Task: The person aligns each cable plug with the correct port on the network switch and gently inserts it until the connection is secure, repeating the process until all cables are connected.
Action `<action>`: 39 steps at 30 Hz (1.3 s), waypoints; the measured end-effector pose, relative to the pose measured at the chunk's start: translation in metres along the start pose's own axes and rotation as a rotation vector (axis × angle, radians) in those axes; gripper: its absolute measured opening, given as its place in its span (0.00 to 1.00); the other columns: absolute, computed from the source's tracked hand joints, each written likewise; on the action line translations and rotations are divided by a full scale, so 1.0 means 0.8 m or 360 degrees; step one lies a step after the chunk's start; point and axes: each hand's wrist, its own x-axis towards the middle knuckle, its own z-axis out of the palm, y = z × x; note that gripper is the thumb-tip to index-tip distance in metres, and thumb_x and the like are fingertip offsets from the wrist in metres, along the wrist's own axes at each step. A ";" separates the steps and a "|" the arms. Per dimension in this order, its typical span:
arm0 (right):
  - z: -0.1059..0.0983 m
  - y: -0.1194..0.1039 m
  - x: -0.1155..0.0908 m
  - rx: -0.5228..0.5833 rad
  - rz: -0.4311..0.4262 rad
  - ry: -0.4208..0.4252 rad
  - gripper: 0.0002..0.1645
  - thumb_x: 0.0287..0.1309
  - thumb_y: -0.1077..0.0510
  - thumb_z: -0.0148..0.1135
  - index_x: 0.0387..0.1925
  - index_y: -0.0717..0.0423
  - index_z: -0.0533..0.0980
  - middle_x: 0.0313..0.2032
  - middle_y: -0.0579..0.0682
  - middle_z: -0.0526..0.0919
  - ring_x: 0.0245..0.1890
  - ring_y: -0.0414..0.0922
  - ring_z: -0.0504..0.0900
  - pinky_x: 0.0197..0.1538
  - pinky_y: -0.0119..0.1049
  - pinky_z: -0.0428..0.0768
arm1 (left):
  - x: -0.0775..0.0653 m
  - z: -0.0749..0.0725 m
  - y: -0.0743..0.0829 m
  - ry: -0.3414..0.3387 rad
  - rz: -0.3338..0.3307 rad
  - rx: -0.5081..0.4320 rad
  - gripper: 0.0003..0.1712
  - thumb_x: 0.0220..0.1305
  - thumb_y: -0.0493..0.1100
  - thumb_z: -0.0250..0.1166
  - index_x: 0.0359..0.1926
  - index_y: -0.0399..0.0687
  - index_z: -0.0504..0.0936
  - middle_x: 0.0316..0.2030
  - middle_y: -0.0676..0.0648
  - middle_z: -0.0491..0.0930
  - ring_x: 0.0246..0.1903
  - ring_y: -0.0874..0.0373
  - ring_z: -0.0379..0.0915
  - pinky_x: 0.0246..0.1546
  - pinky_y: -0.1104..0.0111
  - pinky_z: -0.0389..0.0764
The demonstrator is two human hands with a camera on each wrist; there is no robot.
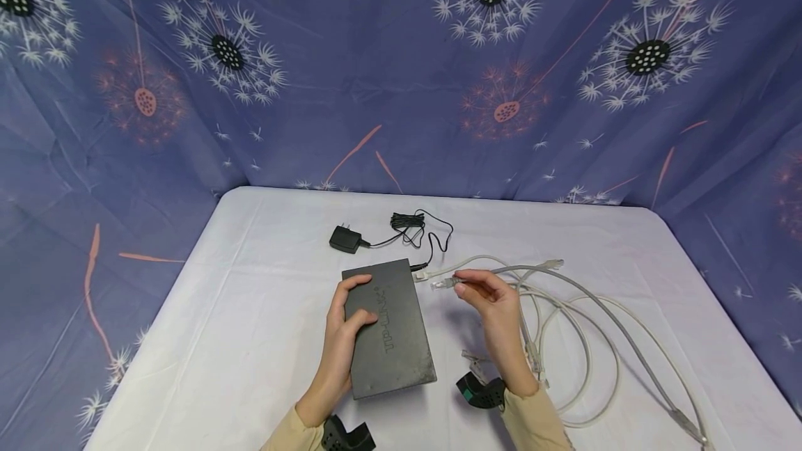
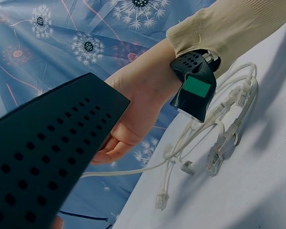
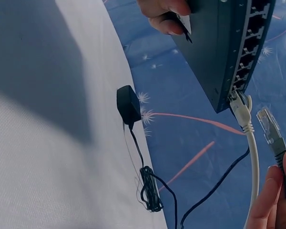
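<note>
A dark grey network switch [image 1: 397, 346] with raised lettering is held by my left hand [image 1: 338, 343], thumb on its top face and fingers over the far left edge. It is lifted off the table. In the right wrist view, a row of ports [image 3: 248, 57] faces right, with a white Ethernet plug [image 3: 240, 110] seated in the end one. My right hand [image 1: 501, 319] pinches a grey Ethernet cable just behind its clear plug [image 1: 442, 284]. That plug is apart from the switch, near the white one, pointing toward the port side.
A black power adapter [image 1: 345, 239] lies behind the switch. Its bundled cord [image 1: 407, 220] runs to the switch's far right corner. Loose loops of white and grey Ethernet cable [image 1: 589, 360] spread across the right of the white table [image 1: 250, 312]. A patterned blue cloth [image 1: 376, 54] hangs behind.
</note>
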 end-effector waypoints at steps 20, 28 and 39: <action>0.016 0.000 -0.001 0.0091 -0.0027 -0.0057 0.12 0.50 0.76 0.63 0.38 0.79 0.75 0.31 0.48 0.83 0.30 0.41 0.82 0.38 0.33 0.80 | 0.000 0.002 0.001 -0.0018 0.0021 -0.0001 0.32 0.51 0.30 0.51 0.60 0.48 0.70 0.63 0.47 0.61 0.57 0.51 0.56 0.55 0.56 0.54; 0.018 0.000 -0.002 0.0093 -0.0030 -0.0073 0.11 0.50 0.76 0.63 0.38 0.79 0.75 0.31 0.49 0.83 0.31 0.42 0.83 0.38 0.34 0.80 | 0.000 0.001 -0.002 -0.0021 0.0015 -0.0008 0.33 0.50 0.31 0.51 0.60 0.51 0.70 0.64 0.49 0.60 0.58 0.51 0.55 0.56 0.56 0.54; 0.018 0.000 -0.002 0.0079 -0.0034 -0.0087 0.10 0.51 0.75 0.63 0.38 0.77 0.76 0.32 0.49 0.83 0.31 0.42 0.83 0.38 0.34 0.80 | 0.000 0.002 0.001 -0.0016 0.0039 0.0009 0.32 0.50 0.31 0.51 0.60 0.49 0.71 0.63 0.48 0.62 0.56 0.51 0.56 0.54 0.56 0.55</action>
